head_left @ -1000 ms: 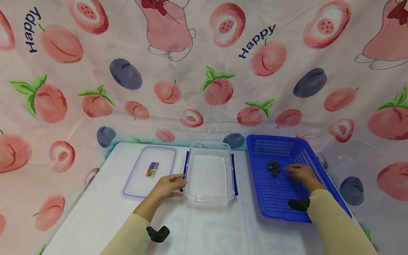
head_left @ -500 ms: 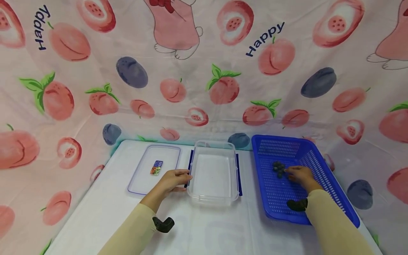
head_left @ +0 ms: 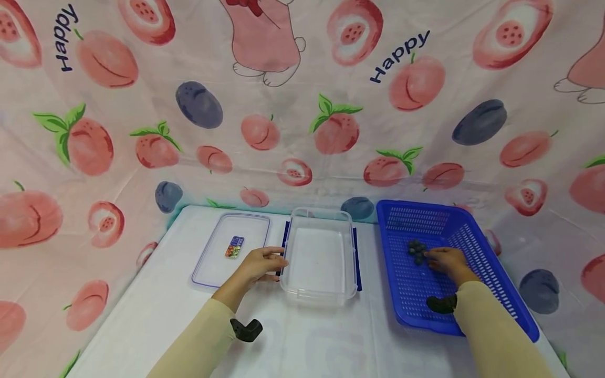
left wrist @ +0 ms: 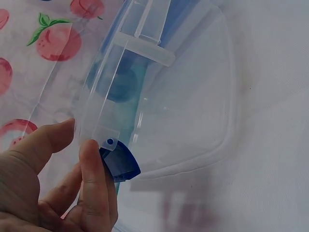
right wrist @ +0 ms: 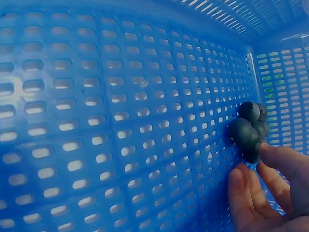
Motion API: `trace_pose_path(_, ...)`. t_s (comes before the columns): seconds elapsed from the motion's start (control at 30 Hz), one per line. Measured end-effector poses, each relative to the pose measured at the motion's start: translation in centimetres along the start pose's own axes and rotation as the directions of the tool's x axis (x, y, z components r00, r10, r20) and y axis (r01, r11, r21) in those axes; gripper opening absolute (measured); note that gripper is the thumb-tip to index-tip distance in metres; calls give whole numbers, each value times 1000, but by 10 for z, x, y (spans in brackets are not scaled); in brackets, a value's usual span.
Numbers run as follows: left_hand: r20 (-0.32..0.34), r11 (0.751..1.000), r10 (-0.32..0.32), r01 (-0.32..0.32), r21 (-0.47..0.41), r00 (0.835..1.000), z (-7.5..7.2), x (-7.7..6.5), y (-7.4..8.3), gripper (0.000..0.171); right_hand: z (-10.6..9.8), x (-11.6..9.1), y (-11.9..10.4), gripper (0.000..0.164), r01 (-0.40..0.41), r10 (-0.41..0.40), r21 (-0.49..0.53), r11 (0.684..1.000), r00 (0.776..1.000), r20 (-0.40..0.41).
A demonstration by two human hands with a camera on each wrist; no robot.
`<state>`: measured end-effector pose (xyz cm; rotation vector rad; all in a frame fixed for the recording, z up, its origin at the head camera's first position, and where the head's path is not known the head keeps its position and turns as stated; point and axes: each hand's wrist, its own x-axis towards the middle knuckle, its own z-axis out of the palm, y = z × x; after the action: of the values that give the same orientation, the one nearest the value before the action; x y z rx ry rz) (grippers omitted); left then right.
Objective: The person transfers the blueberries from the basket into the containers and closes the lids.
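My left hand (head_left: 257,265) is at the left rim of a clear plastic container (head_left: 319,296), its thumb and fingers gripping the edge. Beside those fingers hangs a blue latch (left wrist: 120,162), seen in the left wrist view. On the right, a blue perforated basket (head_left: 411,315) holds several dark blue round berries (head_left: 416,247), clustered on its floor. Inside it my right hand (head_left: 446,261) reaches to the cluster. In the right wrist view its thumb and fingertips pinch the lowest berry (right wrist: 251,156), which is partly hidden by the thumb.
A clear lid (head_left: 217,273) with a blue seal and a fruit label (head_left: 234,247) lies flat left of the container. White cloth covers the table (head_left: 321,341). Behind it rises a fruit-patterned curtain (head_left: 293,136). The basket's tall walls surround the right hand.
My right hand has moved slightly left, from beside the berries to touching them. My left hand stays at the container's rim. The head view has shifted a little.
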<state>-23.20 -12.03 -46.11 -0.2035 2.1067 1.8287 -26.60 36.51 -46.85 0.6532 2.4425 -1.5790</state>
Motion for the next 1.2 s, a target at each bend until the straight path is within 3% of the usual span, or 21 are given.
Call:
trace_pose_path(0.3, -30, 1000, -15, 15, -24, 999, 0, -2, 0, 49, 3, 7, 3, 43, 5, -5, 52, 999, 1000, 5)
trace_pose_path(0.63, -25, 999, -10, 9, -35, 1000, 2, 0, -3, 48, 3, 11, 6, 38, -13, 14, 67, 998, 1000, -15)
trace_pose_path(1.2, -9, 999, -8, 8, -45, 1000, 1, 2, -3, 46, 2, 10, 2, 31, -47, 48, 205, 978, 999, 4)
